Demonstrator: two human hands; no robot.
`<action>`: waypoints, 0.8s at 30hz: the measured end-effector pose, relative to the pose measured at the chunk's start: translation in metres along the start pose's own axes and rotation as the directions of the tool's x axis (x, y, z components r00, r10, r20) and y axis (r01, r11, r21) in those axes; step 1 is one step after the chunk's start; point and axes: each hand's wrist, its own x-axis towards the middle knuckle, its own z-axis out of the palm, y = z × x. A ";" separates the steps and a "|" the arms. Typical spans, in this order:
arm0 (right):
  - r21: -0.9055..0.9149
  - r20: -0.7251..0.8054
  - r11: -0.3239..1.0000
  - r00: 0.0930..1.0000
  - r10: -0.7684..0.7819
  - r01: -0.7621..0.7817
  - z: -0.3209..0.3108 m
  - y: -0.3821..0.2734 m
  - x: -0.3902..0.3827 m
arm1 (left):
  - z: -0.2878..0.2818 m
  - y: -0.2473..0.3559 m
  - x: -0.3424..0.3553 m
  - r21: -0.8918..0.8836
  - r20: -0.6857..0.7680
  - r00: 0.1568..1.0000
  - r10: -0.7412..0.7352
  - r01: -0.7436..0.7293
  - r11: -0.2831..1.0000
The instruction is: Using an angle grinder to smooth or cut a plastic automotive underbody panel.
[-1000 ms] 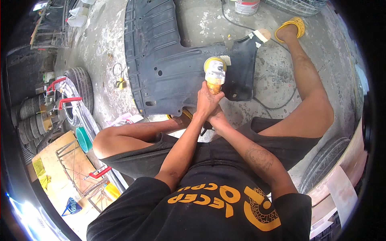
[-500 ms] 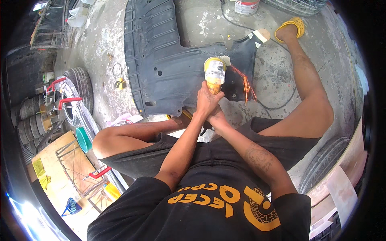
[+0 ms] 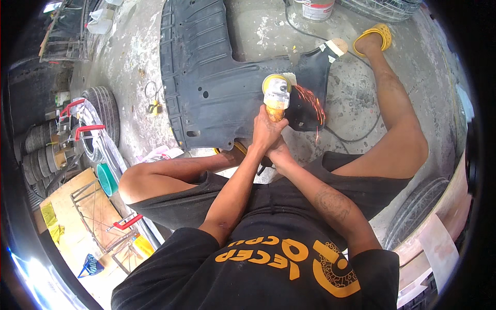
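My left hand [image 3: 266, 128] is wrapped round the yellow body of an angle grinder [image 3: 277, 93], just behind its metal head. My right hand [image 3: 279, 154] grips the same grinder farther back, partly hidden by my left. The yellow-rimmed head rests over a dark molded panel [image 3: 199, 77] lying on the floor, beside a pale patch on it. Orange sparks [image 3: 312, 103] spray from the head toward the right and down. A cord [image 3: 356, 137] curves over the floor right of the panel.
My legs spread either side, right foot in a yellow clog [image 3: 372, 41]. At left are tires [image 3: 103, 108], a long part with red clamps [image 3: 90, 129], a teal basin [image 3: 106, 180] and a board [image 3: 72, 194]. A white bucket [image 3: 313, 10] is at top; another tire [image 3: 413, 206] lies right.
Sparks, absent a second ago, appeared half a second ago and now spread in a denser spray. My hands and the grinder have barely moved.
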 end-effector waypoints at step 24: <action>-0.126 0.061 0.990 0.997 -0.055 0.062 -0.001 -0.011 0.003 | -0.006 0.005 0.005 -0.031 -0.062 0.997 -0.037 0.035 0.999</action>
